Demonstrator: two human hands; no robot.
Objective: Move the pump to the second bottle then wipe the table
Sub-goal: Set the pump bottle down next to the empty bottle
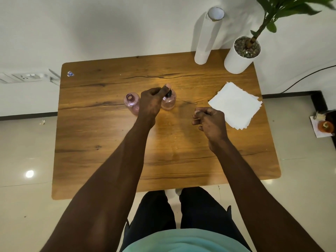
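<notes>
Two small pink see-through bottles stand near the middle of the wooden table (109,160). The left bottle (131,103) has an open neck with no top. The right bottle (169,101) carries the black pump (168,93). My left hand (151,102) reaches between the bottles and its fingers close on the pump's top, hiding most of it. My right hand (211,122) hovers above the table to the right of the bottles, fingers loosely curled, holding nothing. A stack of white paper napkins (236,105) lies just right of that hand.
A tall white paper roll (206,39) and a white pot with a green plant (240,55) stand at the table's far right corner. A sticker (70,73) marks the far left corner. A cable and small items lie on the floor to the right.
</notes>
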